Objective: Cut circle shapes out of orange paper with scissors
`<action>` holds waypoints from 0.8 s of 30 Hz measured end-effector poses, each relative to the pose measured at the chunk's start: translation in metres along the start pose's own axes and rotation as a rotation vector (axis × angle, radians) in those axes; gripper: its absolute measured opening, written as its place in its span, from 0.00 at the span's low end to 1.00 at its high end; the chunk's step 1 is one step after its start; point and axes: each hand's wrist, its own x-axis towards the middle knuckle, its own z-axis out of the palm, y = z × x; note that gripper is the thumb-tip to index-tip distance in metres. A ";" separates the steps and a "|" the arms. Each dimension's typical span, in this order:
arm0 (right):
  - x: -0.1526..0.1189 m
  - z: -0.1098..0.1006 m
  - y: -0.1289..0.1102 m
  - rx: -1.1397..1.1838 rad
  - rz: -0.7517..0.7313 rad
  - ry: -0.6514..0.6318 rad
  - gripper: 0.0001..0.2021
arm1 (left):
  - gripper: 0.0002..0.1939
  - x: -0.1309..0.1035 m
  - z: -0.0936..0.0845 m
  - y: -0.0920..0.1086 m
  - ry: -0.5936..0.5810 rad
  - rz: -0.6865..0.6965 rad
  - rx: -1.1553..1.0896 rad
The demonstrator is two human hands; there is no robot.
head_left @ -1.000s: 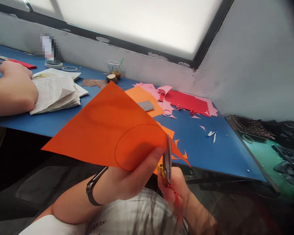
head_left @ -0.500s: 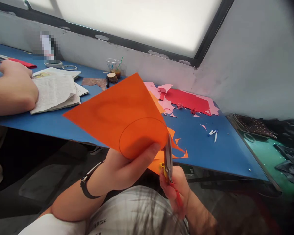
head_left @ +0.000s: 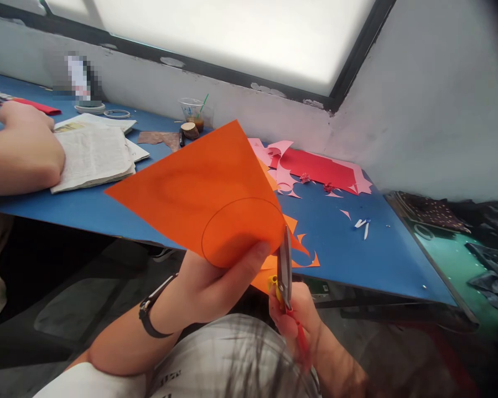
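Here's the orange sheet (head_left: pixel 178 182), held up in the air above the near edge of the blue table (head_left: pixel 340 260), 1 corner pointing up towards the window (head_left: pixel 216 41) and another off to the left, with a round outline (head_left: pixel 202 232) drawn on it low on the right. The left hand (head_left: pixel 211 290) has it pinched, thumb on top inside that outline, the other fingers hidden underneath; a dark wristband (head_left: pixel 147 320) sits on that wrist. And in come the scissors (head_left: pixel 285 265), gripped by the right hand (head_left: pixel 301 315), red and yellow at the handles, blades pointing up and meeting the sheet right where the curve nears its edge! A pointed sliver of orange hangs off to the right of the blades. Just beyond, orange scraps (head_left: pixel 315 261) lie on the table; further back, a red sheet (head_left: pixel 321 170) rests over pink paper (head_left: pixel 284 179), with 2 crumpled red bits in front. Out right, a small white-and-blue object (head_left: pixel 364 226). Across the back, a clear cup (head_left: pixel 193 113) with a green straw stands behind a wood slice (head_left: pixel 190 131). Over left, a co-worker's arm (head_left: pixel 22 152) rests beside stacked printed pages (head_left: pixel 95 157).
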 end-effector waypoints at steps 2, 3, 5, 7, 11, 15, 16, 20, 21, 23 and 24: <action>0.000 0.002 0.000 0.048 -0.014 0.014 0.29 | 0.32 0.000 -0.003 -0.001 -0.020 0.001 0.024; 0.001 0.003 0.000 0.070 -0.015 0.019 0.28 | 0.32 0.000 -0.004 -0.003 -0.026 0.018 0.038; 0.001 0.004 -0.001 0.072 0.005 0.029 0.27 | 0.32 -0.002 -0.006 -0.007 -0.029 0.064 0.067; 0.001 0.006 -0.003 0.085 -0.002 0.030 0.26 | 0.34 -0.005 -0.007 -0.011 -0.016 0.115 0.094; 0.001 0.006 -0.006 0.118 0.019 0.015 0.24 | 0.36 -0.011 -0.008 -0.015 0.006 0.117 0.129; -0.001 0.003 -0.004 0.094 -0.014 -0.002 0.25 | 0.35 -0.013 -0.010 -0.013 0.011 0.099 0.140; -0.001 0.003 -0.002 0.083 -0.018 0.000 0.26 | 0.35 -0.012 -0.010 -0.012 0.014 0.099 0.140; 0.000 0.005 0.002 0.055 0.001 0.041 0.30 | 0.37 -0.009 -0.009 -0.010 0.019 0.102 0.129; 0.001 0.006 0.003 0.055 -0.011 0.042 0.31 | 0.37 -0.009 -0.008 -0.009 0.017 0.100 0.130; 0.001 0.007 0.004 0.060 -0.040 0.037 0.31 | 0.37 -0.008 -0.008 -0.009 0.013 0.083 0.126; 0.001 0.008 0.005 0.062 -0.041 0.035 0.30 | 0.36 -0.008 -0.007 -0.008 0.010 0.073 0.118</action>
